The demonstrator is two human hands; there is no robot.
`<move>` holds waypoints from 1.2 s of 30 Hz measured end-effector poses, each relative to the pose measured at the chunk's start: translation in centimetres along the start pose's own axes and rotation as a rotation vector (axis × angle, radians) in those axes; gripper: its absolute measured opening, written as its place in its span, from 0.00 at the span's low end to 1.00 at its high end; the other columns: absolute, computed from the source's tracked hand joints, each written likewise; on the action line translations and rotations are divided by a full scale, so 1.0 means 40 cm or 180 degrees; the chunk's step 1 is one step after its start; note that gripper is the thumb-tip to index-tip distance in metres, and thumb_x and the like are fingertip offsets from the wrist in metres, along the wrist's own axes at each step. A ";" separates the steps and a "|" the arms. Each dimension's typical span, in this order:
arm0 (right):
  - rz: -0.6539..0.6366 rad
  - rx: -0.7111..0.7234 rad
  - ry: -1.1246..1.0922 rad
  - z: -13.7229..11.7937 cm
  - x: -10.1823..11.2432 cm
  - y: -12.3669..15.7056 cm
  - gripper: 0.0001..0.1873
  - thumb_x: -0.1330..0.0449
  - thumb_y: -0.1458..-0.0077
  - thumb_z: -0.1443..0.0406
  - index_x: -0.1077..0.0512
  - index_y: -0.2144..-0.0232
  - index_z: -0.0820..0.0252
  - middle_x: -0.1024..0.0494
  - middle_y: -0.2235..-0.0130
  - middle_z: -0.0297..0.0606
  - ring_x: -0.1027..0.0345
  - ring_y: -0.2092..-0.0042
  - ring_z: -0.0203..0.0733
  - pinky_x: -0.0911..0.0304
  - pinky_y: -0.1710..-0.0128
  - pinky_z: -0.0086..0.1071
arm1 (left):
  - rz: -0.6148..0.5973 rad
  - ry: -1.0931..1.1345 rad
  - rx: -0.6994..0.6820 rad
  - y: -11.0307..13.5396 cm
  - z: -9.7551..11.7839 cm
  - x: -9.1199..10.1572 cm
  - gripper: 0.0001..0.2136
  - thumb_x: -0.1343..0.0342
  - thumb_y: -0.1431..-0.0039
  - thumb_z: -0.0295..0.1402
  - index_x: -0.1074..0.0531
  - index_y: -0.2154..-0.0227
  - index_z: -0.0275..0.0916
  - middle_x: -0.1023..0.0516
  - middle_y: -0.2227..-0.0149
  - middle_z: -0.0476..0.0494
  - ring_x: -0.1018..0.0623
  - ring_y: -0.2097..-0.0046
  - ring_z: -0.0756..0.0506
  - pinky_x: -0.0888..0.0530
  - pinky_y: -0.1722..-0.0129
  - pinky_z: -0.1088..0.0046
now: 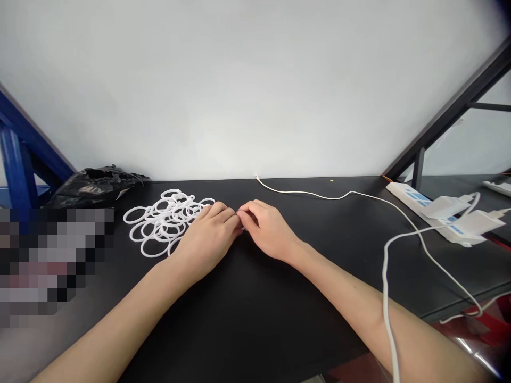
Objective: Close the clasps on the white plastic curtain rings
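Both hands meet near the middle of the black table, fingertips touching or almost touching. My left hand (pixel 210 232) is closed, its fingers curled down beside the pile of white rings (pixel 159 223). Opposite it, my right hand (pixel 269 229) is pinched closed, thumb against the fingers. A tiny pale bit shows between the fingertips, too small and covered to name. The rings lie loosely heaped and overlapping, to the left of my left hand, which hides part of the pile's right side.
A crumpled black plastic bag (pixel 96 186) lies at the back left. On the right sits a white power strip (pixel 415 199) with chargers (pixel 481 221) plugged in. A white cable (pixel 385 271) passes over my right forearm; a thinner one (pixel 319 197) runs along the tabletop (pixel 239 314).
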State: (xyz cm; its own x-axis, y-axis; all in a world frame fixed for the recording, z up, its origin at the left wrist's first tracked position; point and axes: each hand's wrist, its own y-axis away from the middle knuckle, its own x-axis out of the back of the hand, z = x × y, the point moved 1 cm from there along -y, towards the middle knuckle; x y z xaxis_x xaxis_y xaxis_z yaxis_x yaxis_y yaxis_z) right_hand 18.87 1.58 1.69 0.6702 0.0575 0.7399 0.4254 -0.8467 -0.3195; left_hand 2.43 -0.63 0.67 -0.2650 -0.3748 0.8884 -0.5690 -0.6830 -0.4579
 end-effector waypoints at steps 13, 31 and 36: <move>0.0270 0.0087 -0.0577 0.002 -0.010 0.003 0.12 0.49 0.36 0.66 0.29 0.54 0.56 0.20 0.60 0.34 0.27 0.62 0.36 0.32 0.59 0.33 | 0.0572 -0.0057 0.0545 -0.001 0.002 0.021 0.12 0.56 0.30 0.32 0.29 0.66 0.37 0.25 0.70 0.43 0.31 0.65 0.43 0.34 0.63 0.64; 0.0330 0.0107 -0.0410 0.001 -0.002 0.000 0.12 0.49 0.35 0.68 0.26 0.57 0.55 0.19 0.60 0.34 0.25 0.58 0.36 0.34 0.56 0.32 | 0.0134 -0.0026 0.0472 0.000 -0.005 0.011 0.14 0.56 0.30 0.34 0.28 0.66 0.38 0.26 0.71 0.46 0.33 0.65 0.42 0.37 0.63 0.63; 0.0309 0.0054 -0.0396 0.005 -0.002 0.000 0.12 0.49 0.35 0.67 0.26 0.58 0.54 0.18 0.60 0.33 0.25 0.58 0.37 0.33 0.58 0.32 | 0.0135 -0.0021 0.0501 -0.002 -0.005 0.013 0.15 0.56 0.30 0.35 0.27 0.68 0.39 0.26 0.73 0.46 0.33 0.65 0.42 0.38 0.64 0.64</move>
State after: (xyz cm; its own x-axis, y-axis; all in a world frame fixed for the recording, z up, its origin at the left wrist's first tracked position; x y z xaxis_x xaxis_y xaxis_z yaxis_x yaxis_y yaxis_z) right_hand 18.92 1.68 1.52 0.7784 0.0416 0.6264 0.3644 -0.8424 -0.3969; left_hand 2.19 -0.63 1.18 -0.2807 -0.4093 0.8681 -0.4284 -0.7560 -0.4949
